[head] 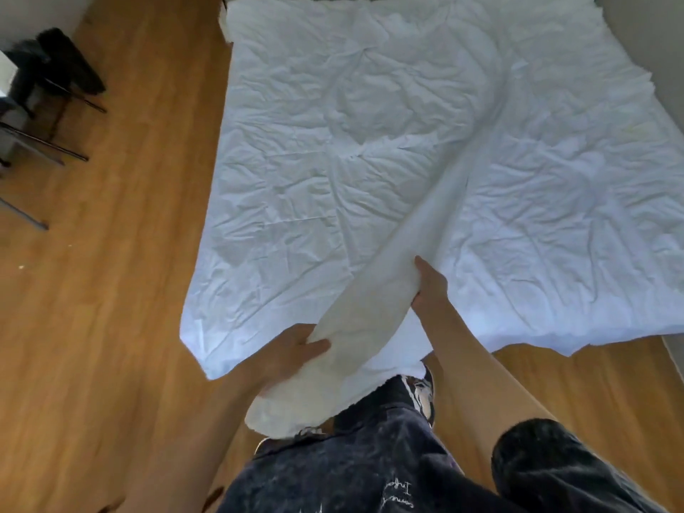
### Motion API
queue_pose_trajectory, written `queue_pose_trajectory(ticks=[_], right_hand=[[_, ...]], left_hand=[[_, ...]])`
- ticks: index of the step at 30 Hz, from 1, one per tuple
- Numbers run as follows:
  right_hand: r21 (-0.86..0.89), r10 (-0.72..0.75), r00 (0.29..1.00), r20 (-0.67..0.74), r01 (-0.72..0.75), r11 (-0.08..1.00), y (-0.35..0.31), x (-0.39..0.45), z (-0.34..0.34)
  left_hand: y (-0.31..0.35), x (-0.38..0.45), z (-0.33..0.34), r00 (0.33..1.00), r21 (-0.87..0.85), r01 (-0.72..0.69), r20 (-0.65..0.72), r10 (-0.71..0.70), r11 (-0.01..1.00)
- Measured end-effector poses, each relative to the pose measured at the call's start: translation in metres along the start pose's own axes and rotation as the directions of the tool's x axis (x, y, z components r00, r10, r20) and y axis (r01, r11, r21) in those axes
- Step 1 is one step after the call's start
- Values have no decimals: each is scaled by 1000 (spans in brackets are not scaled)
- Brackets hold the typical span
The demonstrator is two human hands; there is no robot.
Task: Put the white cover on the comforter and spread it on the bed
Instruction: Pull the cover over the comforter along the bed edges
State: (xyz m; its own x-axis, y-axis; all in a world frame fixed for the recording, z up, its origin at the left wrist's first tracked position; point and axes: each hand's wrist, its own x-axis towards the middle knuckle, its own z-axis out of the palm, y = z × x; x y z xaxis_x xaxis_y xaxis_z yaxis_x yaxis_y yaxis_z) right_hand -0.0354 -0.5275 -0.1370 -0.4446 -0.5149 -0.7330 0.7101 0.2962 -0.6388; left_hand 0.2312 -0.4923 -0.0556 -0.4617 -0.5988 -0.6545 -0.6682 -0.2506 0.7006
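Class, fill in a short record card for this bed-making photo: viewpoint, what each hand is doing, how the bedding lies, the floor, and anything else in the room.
viewpoint: head camera, looking down at the foot of the bed
left hand: holds the near end of the raised fold
right hand: grips the fold farther up
white cover: spread over the bed, wrinkled, one long ridge gathered up
floor: wooden boards
other: dark chair at the far left

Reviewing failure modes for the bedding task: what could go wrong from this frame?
1. The bunched white bedding hangs off the foot of the bed down to the shoes; it could get stepped on.
2. Left hand and right hand grip one ridge close together, so pulling may drag the wrinkled spread layer askew.
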Motion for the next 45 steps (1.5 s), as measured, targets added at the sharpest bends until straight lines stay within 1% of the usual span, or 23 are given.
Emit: queue_pose_trajectory(ticks=[2, 3, 4, 6, 8, 10, 11, 13, 15, 16, 18, 19, 20, 22, 24, 25, 27, 31, 38, 40, 42, 44, 45], right_hand=[[-234, -224, 974, -35, 210, 949, 6, -29, 39], [-382, -328, 945, 13, 308, 871, 13, -45, 60], [-523, -394, 915, 91, 381, 763, 22, -64, 80], [-696, -415, 861, 295, 491, 524, 55, -92, 113], [-774, -323, 832, 450, 544, 324, 93, -113, 136], [-806, -177, 816, 551, 575, 141, 129, -130, 153], [-796, -91, 797, 597, 603, 54, 147, -138, 160], [-749, 87, 750, 656, 661, -55, 177, -155, 173], [-717, 220, 708, 671, 695, -53, 202, -163, 187], [-711, 269, 690, 672, 703, -28, 211, -163, 194], [-728, 321, 671, 669, 679, 99, 219, -159, 210], [-748, 336, 671, 661, 627, 217, 220, -155, 218], [-763, 332, 690, 643, 545, 348, 220, -150, 227], [-759, 238, 796, 556, 370, 536, 219, -136, 242], [-753, 74, 927, 368, 251, 608, 220, -115, 256], [-755, -4, 965, 264, 209, 621, 219, -105, 265], [-762, -106, 988, 109, 152, 629, 210, -83, 292], [-782, -89, 996, -11, 47, 622, 195, -40, 367], [-659, -225, 924, -311, -39, 751, 215, -26, 477], [-726, -299, 909, -290, -5, 688, 240, -42, 513], [-838, -377, 907, -188, 53, 544, 272, -66, 546], [-913, -415, 906, -80, 100, 395, 300, -89, 567], [-936, -422, 905, -46, 108, 334, 310, -98, 572]], left_hand=[[-35, -4, -24, 1000, 47, 30, 5, -30, 998], [-49, -2, -35, 999, 85, 42, 4, -42, 996], [-59, 1, -47, 998, 71, 59, -22, -57, 996], [-66, 8, -71, 980, -115, 88, -167, -107, 989], [-61, 21, -96, 949, -230, 55, -290, -122, 972], [-51, 38, -119, 952, -247, 39, -284, -111, 968], [-47, 48, -130, 958, -195, 51, -267, -104, 979], [-46, 69, -151, 971, 44, 100, -224, -88, 994], [-59, 88, -175, 968, 360, 163, -238, -78, 919], [-71, 95, -188, 959, 449, 199, -274, -77, 871], [-96, 102, -217, 934, 359, 238, -340, -112, 902], [-110, 104, -231, 925, 269, 235, -356, -131, 934], [-121, 106, -244, 925, 218, 223, -354, -136, 950], [-138, 112, -265, 943, 220, 192, -313, -117, 957], [-146, 113, -276, 966, 292, 138, -250, -64, 947], [-149, 112, -278, 975, 340, 102, -221, -26, 935], [-150, 108, -281, 986, 434, 26, -161, 49, 901], [-150, 92, -296, 978, 564, -162, -20, 210, 810], [-202, 36, -414, 928, 563, -353, 313, 202, 747], [-233, 25, -450, 913, 556, -360, 374, 162, 749], [-252, 22, -489, 906, 530, -361, 394, 155, 767], [-261, 30, -530, 925, 467, -316, 345, 159, 826], [-260, 38, -550, 948, 434, -274, 270, 166, 858]])
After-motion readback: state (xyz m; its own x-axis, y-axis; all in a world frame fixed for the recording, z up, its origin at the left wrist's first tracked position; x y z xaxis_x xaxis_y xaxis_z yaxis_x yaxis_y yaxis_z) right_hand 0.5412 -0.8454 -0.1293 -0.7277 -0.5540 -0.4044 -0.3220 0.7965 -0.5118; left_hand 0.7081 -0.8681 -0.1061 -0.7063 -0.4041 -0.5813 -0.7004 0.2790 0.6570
